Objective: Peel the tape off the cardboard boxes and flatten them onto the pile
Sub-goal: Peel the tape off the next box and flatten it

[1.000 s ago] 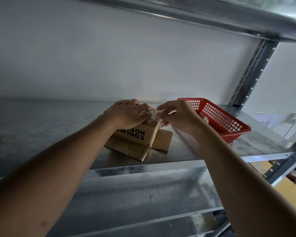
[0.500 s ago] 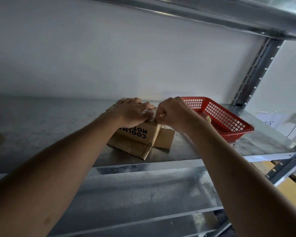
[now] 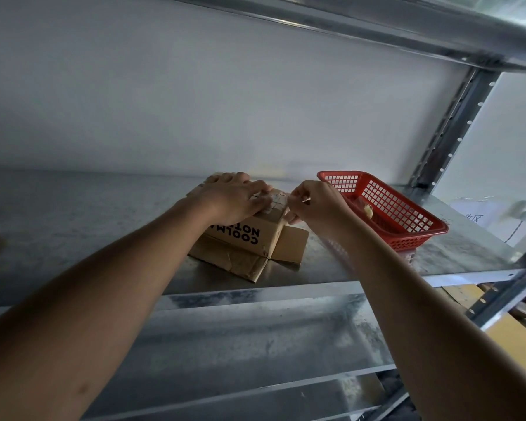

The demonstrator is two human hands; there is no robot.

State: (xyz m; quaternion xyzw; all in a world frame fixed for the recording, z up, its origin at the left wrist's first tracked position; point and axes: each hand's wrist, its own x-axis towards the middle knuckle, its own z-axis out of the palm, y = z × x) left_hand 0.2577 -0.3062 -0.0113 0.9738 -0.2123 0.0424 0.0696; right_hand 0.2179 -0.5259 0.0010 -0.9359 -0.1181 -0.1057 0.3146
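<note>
My left hand (image 3: 236,197) lies flat and spread on top of the cardboard box (image 3: 249,235), pressing it down onto the metal shelf (image 3: 73,214); the box sits just left of the red basket (image 3: 386,214), its lower flaps already splayed out on the shelf around it. My right hand (image 3: 312,202) is at the box's right top edge, fingers pinched together on what I take to be the loose end of the tape (image 3: 275,200) — the strip itself is pale and hard to make out, so I can't say how much of it has lifted. What matters for the pull is this: the tape seems to run across the top of the box from the right edge toward my left hand, so its length lies away from my right hand, under my left fingertips. My right hand is the nearer one to the free end (it sits between the box and the basket), so I judge it should draw the strip back along its own line while the left holds the box still. The box is still standing, not yet flattened.
</note>
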